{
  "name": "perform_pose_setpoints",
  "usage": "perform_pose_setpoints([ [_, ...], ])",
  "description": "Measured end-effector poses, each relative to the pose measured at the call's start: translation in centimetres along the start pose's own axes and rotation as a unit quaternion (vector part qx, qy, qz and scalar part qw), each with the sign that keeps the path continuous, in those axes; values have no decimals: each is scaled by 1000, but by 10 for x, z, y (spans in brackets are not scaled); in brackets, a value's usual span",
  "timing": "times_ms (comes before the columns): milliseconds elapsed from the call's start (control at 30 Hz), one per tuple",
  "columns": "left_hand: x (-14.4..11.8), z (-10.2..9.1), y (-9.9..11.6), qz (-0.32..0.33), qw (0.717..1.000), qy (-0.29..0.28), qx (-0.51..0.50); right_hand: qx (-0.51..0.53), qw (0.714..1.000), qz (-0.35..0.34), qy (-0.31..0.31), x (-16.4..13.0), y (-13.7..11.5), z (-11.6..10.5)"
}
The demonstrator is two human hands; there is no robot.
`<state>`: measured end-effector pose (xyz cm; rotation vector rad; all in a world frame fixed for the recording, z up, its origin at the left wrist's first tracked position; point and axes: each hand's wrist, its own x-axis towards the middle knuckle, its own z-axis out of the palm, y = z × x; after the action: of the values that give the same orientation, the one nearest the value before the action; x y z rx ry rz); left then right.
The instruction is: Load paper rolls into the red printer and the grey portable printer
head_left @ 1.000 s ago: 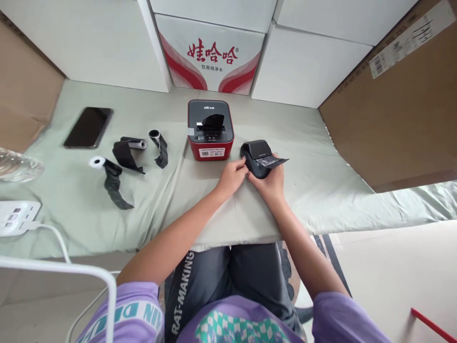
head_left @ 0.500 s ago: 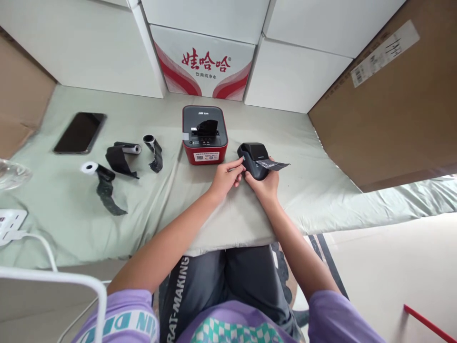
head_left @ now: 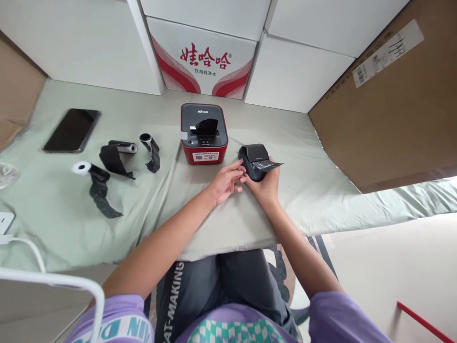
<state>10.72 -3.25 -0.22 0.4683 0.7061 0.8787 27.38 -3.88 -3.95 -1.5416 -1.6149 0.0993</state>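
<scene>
A small dark portable label printer [head_left: 254,155] rests on the cloth-covered table. A black strip with white print [head_left: 267,165] sticks out of its front. My right hand [head_left: 266,188] is closed around the printer's near right side, thumb along the front. My left hand [head_left: 228,182] is at the printer's left side, fingertips against its edge and the other fingers apart. Just left of it stands a red and black printer [head_left: 204,136], with a black piece of film [head_left: 207,126] coming out of its top slot.
Several partly unrolled black rolls [head_left: 123,147] lie on the left, near a smartphone [head_left: 72,130]. White boxes [head_left: 203,57] line the back, and a large cardboard box [head_left: 396,109] stands at the right. A white tube frame [head_left: 71,282] and white cable [head_left: 32,247] are at lower left.
My left hand's fingers have spread a little at the printer's side. My right hand keeps its grip. The view has shifted slightly.
</scene>
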Motion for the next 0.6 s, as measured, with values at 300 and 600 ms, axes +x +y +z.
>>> perform_pose_setpoints([
  [300, -4, -4, 12, -39, 992, -30, 112, -17, 1000, 19, -18, -1, -2, 3],
  [600, 10, -1, -8, 134, 852, 69, 501, -36, 999, 15, -9, -4, 2, 6],
])
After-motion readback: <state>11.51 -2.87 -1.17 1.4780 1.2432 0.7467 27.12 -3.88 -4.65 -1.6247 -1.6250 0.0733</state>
